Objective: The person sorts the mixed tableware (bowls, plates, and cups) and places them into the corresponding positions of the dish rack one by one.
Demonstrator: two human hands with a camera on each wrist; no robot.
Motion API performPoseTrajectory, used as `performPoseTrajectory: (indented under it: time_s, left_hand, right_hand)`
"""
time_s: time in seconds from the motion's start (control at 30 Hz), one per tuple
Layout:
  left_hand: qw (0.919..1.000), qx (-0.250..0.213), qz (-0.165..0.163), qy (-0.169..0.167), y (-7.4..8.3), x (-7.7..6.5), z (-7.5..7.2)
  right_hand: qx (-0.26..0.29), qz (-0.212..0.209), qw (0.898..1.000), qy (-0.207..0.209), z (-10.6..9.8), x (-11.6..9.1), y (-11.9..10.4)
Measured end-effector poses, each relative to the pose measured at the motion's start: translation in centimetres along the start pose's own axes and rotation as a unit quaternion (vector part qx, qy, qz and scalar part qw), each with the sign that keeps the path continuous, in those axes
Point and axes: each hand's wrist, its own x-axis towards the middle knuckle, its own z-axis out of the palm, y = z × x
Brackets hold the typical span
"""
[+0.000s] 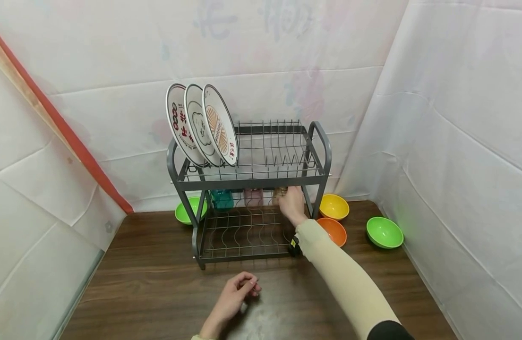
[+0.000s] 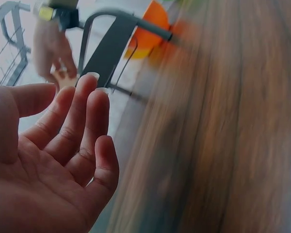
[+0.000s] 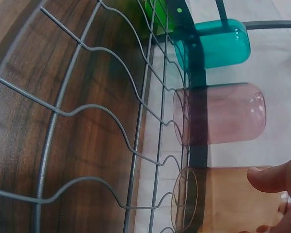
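Note:
My right hand (image 1: 292, 204) reaches into the lower tier of a dark metal dish rack (image 1: 252, 183). Its thumb and fingers grip the closed end of a clear amber cup (image 3: 228, 199), which stands mouth down at the wires in the right wrist view. Beside it in the same row are a pink cup (image 3: 233, 114) and a teal cup (image 3: 223, 46), both also upside down. My left hand (image 1: 237, 293) holds nothing; it hovers low over the table in front of the rack, fingers loosely bent, palm showing in the left wrist view.
Several patterned plates (image 1: 220, 125) stand upright at the left of the upper tier. Right of the rack sit a yellow bowl (image 1: 334, 207), an orange bowl (image 1: 333, 231) and a green bowl (image 1: 384, 232). Another green bowl (image 1: 191, 210) is behind its left leg. White cloth walls (image 1: 452, 141) border the wooden table (image 1: 137, 278).

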Motion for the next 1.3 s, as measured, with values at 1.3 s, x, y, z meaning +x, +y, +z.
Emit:
performPoseTrajectory:
  time_s: [1.3]
  left_hand:
    - [0.9993,-0.008,-0.013,-0.033,0.2,-0.1,1.3]
  right_hand:
    - [-0.023,-0.052,0.998,0.011,1.6,0.9,0.5]
